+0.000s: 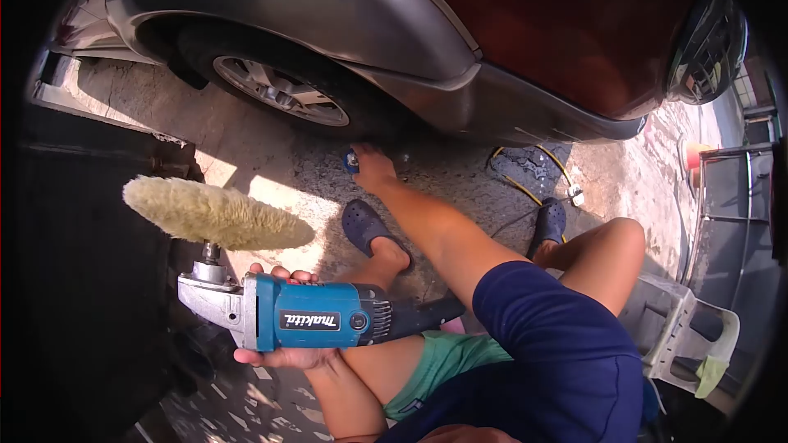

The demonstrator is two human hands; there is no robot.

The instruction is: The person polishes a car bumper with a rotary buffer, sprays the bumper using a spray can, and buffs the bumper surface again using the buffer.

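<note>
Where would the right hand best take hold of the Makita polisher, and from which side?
Probably by the black rear handle, coming from the picture's right: it looks narrower than the blue housing, juts out away from the fluffy pad, and is clear of the left hand, which cradles the housing from beneath. The pad looks soft, so seems a poor grip.

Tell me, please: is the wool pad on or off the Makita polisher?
On: the wool pad meets the metal spindle that projects from the Makita polisher.
</note>
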